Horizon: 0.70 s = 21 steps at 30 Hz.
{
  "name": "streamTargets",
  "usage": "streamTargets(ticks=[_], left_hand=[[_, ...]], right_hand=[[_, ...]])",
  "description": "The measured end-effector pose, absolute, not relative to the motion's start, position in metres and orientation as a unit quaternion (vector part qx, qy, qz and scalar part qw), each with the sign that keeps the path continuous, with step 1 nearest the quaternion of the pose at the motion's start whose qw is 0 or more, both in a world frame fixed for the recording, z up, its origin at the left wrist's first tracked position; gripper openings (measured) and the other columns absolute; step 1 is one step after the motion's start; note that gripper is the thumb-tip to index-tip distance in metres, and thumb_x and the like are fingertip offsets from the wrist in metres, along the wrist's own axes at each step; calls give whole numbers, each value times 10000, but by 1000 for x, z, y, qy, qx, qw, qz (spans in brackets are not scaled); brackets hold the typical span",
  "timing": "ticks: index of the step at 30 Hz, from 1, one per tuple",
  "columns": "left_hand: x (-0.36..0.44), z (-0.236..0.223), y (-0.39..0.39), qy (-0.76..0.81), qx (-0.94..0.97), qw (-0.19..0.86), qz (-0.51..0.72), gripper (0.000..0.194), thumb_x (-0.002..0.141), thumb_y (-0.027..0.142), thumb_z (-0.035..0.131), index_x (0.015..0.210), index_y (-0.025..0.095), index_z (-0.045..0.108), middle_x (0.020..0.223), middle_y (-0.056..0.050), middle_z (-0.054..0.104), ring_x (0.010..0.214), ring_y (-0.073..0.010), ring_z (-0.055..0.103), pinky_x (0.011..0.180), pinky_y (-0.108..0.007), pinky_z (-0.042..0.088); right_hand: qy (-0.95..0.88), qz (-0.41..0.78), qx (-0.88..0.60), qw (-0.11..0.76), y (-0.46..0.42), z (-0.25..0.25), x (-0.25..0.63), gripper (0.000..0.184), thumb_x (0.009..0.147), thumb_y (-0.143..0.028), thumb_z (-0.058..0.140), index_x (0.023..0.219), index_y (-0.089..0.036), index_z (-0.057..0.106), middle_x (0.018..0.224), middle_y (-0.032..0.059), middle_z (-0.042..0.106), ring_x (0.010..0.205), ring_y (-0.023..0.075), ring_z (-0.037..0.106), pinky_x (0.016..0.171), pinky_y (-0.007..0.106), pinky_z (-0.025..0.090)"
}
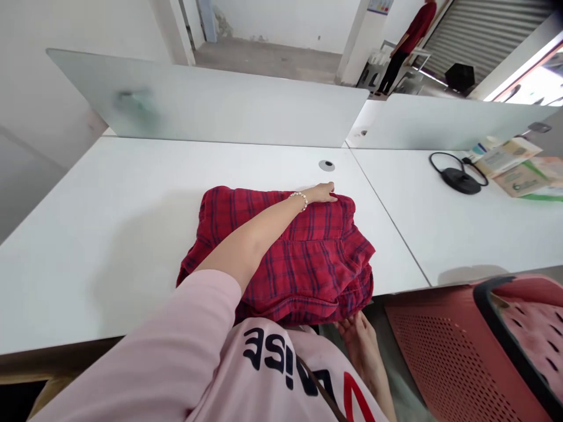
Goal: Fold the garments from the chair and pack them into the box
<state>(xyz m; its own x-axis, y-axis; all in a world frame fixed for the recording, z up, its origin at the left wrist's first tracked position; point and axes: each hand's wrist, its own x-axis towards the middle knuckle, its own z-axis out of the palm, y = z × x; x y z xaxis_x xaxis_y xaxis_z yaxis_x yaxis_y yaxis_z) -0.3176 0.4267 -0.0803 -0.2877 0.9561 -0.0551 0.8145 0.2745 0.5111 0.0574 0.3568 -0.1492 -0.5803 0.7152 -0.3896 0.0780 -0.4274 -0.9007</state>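
A red plaid shirt (303,264) with dark blue lines lies folded and bunched on the white desk, its near side hanging over the front edge. Across it reaches my left arm, with a beaded bracelet at the wrist. My left hand (322,192) is at the far edge of the shirt, fingers closed on the cloth; part of the grip is hidden. Below the near right edge of the shirt is my right hand (358,334), palm turned up and fingers stretched toward the hem, with the fingertips partly covered by the fabric.
A red perforated basket (431,346) with a dark rim stands at the desk's right front. Farther right on the desk (505,234) are a black round base with a cable (461,179) and several boxes (510,158). Frosted partitions (229,108) line the back; beyond them stands a person (411,41).
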Motion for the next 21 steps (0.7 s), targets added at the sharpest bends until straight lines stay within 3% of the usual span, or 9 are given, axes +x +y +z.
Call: streamTargets(ticks=[3, 5, 8, 11, 14, 17, 21], left_hand=[[-315, -70, 432, 774, 577, 191, 177, 249, 856, 325, 398, 676, 153, 421, 1047, -115, 676, 979, -150, 653, 770, -243, 452], [-317, -64, 439, 769, 585, 199, 166, 229, 829, 283, 505, 651, 149, 449, 989, -99, 701, 932, -151, 662, 757, -244, 455], [-326, -53, 451, 754, 602, 203, 167, 59, 784, 148, 629, 779, 123, 576, 1040, -106, 721, 875, -129, 629, 735, -237, 452], [-340, -40, 457, 727, 629, 199, 193, 259, 754, 50, 615, 1002, 125, 621, 1127, -116, 687, 874, -144, 576, 715, -260, 428], [-360, -22, 445, 702, 632, 196, 261, 357, 692, 4, 595, 1025, 131, 617, 1104, -85, 651, 942, -180, 566, 763, -276, 418], [-383, -6, 408, 678, 597, 210, 374, 310, 682, 3, 596, 963, 132, 615, 1012, -47, 634, 1009, -205, 574, 835, -282, 419], [-417, -10, 325, 637, 521, 229, 520, 256, 768, 49, 637, 1013, 116, 601, 957, -27, 638, 1048, -191, 565, 913, -297, 436]], right_hand=[[-477, 734, -430, 222, 359, -145, 54, 487, 648, -590, 850, 919, -226, 672, 927, 65, 737, 928, 264, 708, 781, 381, 606], [-480, 720, -445, 228, 360, -141, 48, 458, 635, -516, 875, 905, -205, 673, 937, 63, 735, 847, 232, 704, 718, 335, 597], [-512, 693, -447, 243, 358, -131, 38, 421, 617, -413, 896, 874, -169, 670, 853, 50, 719, 739, 175, 670, 678, 281, 566], [-559, 657, -419, 284, 354, -115, 28, 368, 704, -394, 848, 936, -163, 680, 899, 53, 718, 770, 149, 654, 736, 269, 552], [-670, 565, -371, 307, 345, -91, 17, 250, 805, -356, 778, 931, -164, 679, 827, 30, 688, 693, 116, 599, 652, 217, 509], [-805, 453, -242, 298, 330, -65, -3, 103, 888, -269, 691, 869, -173, 657, 719, 0, 601, 616, 98, 517, 585, 199, 459], [-893, 402, 43, 197, 300, -47, -46, 128, 971, -245, 563, 1008, -198, 676, 846, 44, 604, 748, 140, 580, 706, 249, 524]])
